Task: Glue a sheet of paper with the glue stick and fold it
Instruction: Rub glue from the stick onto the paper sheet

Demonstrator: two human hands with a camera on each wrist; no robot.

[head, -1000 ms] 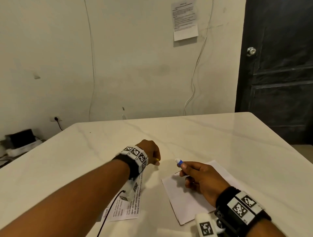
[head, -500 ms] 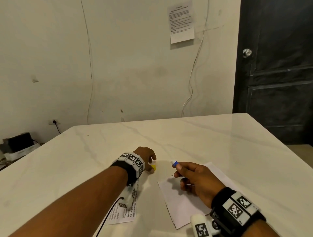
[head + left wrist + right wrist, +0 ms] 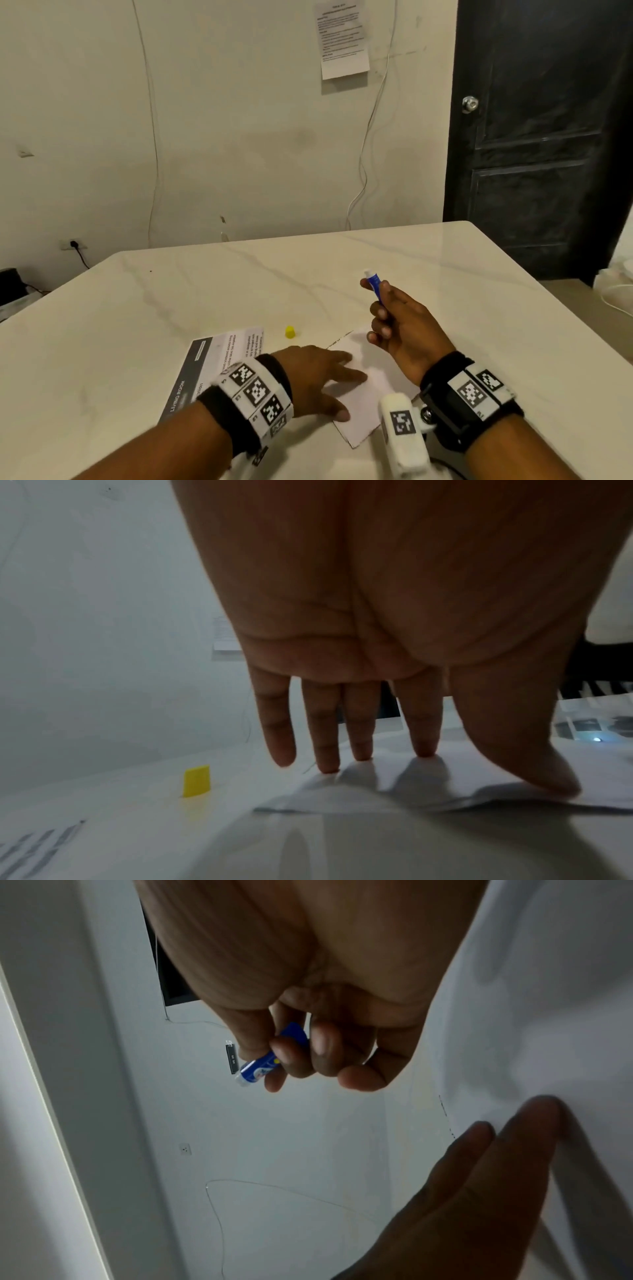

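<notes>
- We take the sheet of paper (image 3: 368,387) as our landmark; it lies flat on the pale marble surface (image 3: 205,294), near its front edge.
- Our left hand (image 3: 315,380) rests on the left part of the sheet with its fingers (image 3: 423,723) stretched out straight and the thumb spread; this grip is open, pressing and holding nothing.
- In the left wrist view the fingertips touch the paper, and the near edge of the sheet lifts slightly off the surface.
- Our right hand (image 3: 400,329) hovers above the far right part of the sheet, clear of it.
- Its grip is closed round the glue stick (image 3: 374,282), a blue tube with a white end; thumb and curled fingers pinch the tube and the white end sticks out beyond them.
- The right wrist view shows the same pinch on the glue stick (image 3: 263,1064).
- The yellow cap (image 3: 290,332) stands alone on the surface, just beyond the far left corner of the sheet, touching nothing.
- A printed leaflet (image 3: 212,366) lies flat to the left of the sheet, partly under our left wrist.
</notes>
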